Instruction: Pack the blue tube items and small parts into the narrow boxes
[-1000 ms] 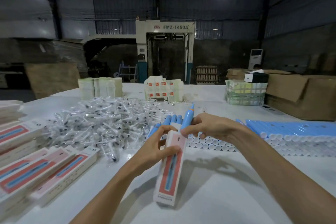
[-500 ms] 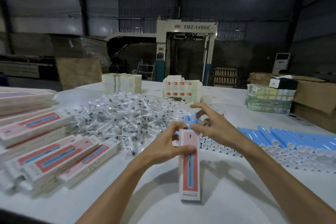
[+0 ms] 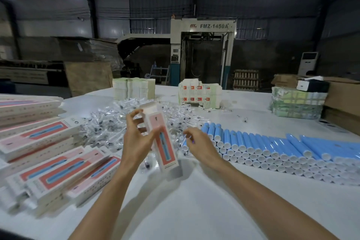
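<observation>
My left hand (image 3: 136,142) grips a narrow pink-and-white box (image 3: 164,142) by its side. The box is tilted, its top flap (image 3: 148,106) open, its lower end just above the table. No tube sticks out of it. My right hand (image 3: 200,147) hovers to the box's right, fingers curled over the edge of the pile of clear-wrapped small parts (image 3: 109,122); whether it pinches one is unclear. Blue tubes with white caps (image 3: 272,146) lie in stacked rows to the right.
Filled narrow boxes (image 3: 48,161) are stacked at the left. Bundles of flat cartons (image 3: 134,87) (image 3: 198,91) and a wrapped green bundle (image 3: 296,103) stand at the back. Brown cardboard boxes (image 3: 342,99) sit far right. Bare white table (image 3: 194,210) lies in front.
The blue tube that stuck out of the box has gone inside. My right hand left the box top and moved right, down to the small parts. My left hand lifted and tilted the box.
</observation>
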The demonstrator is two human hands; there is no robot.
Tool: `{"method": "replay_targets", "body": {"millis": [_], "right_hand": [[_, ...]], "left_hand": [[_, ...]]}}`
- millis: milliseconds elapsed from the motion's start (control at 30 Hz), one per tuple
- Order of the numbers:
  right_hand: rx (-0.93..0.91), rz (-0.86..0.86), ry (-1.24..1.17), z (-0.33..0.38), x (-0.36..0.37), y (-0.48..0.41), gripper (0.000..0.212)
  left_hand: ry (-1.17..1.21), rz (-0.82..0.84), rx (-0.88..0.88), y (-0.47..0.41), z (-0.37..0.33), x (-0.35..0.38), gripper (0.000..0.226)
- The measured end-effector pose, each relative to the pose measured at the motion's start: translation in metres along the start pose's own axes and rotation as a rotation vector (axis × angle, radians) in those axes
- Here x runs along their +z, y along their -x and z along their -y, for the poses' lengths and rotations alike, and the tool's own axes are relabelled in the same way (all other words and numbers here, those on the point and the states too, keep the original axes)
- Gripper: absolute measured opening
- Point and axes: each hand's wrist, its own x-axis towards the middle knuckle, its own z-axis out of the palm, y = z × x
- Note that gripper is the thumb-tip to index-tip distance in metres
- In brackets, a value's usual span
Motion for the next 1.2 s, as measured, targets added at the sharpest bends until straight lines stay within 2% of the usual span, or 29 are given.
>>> {"method": "replay_targets", "body": {"millis": [67, 133, 167, 233, 300, 400, 433, 533, 600, 667, 767, 867, 1000, 1100, 1200], "right_hand": [[-0.077, 0.058, 0.188, -0.002, 0.03, -0.013, 0.05], [-0.162, 0.071, 0.414, -0.005, 0.056, -0.025, 0.058], [-0.199, 0.08, 0.502, -0.006, 0.065, -0.03, 0.055], [-0.202, 0.111, 0.529, -0.007, 0.079, -0.039, 0.035], [-0.183, 0.102, 0.473, -0.005, 0.084, -0.044, 0.02], [-0.123, 0.021, 0.387, -0.001, 0.083, -0.046, 0.013], [-0.125, -0.011, 0.372, 0.001, 0.082, -0.047, 0.014], [-0.073, -0.088, 0.271, 0.008, 0.07, -0.046, 0.035], [0.012, -0.149, 0.094, 0.01, 0.056, -0.045, 0.028], [0.15, -0.22, -0.194, 0.01, 0.037, -0.038, 0.019], [0.245, -0.375, -0.497, 0.004, -0.005, -0.022, 0.019], [0.226, -0.507, -0.609, 0.007, -0.054, -0.007, 0.026], [0.139, -0.684, -0.76, 0.014, -0.116, 0.01, 0.03], [0.019, -0.761, -0.694, 0.016, -0.15, 0.021, 0.017], [-0.101, -0.791, -0.521, 0.011, -0.174, 0.028, 0.01]], "left_hand": [[-0.011, -0.072, -0.024, -0.002, 0.009, -0.006, 0.074], [-0.024, -0.118, -0.044, -0.003, 0.017, -0.008, 0.073], [-0.029, -0.13, -0.05, -0.004, 0.019, -0.009, 0.073], [-0.044, -0.134, -0.054, -0.006, 0.022, -0.009, 0.074], [-0.058, -0.123, -0.054, -0.006, 0.023, -0.008, 0.074], [-0.079, -0.102, -0.042, -0.005, 0.022, -0.007, 0.07], [-0.083, -0.097, -0.038, -0.004, 0.022, -0.006, 0.069], [-0.096, -0.072, -0.032, -0.001, 0.02, -0.004, 0.066], [-0.091, -0.045, -0.047, 0.001, 0.018, -0.003, 0.065], [-0.064, -0.014, -0.075, 0.002, 0.016, -0.001, 0.067], [-0.038, 0.054, -0.112, 0.008, 0.01, 0.009, 0.07], [0.009, 0.112, -0.128, 0.016, 0.003, 0.029, 0.065], [0.014, 0.216, -0.065, 0.021, -0.018, 0.07, 0.065], [0.038, 0.294, -0.013, 0.024, -0.034, 0.107, 0.064], [0.069, 0.332, -0.018, 0.033, -0.035, 0.138, 0.065]]}}
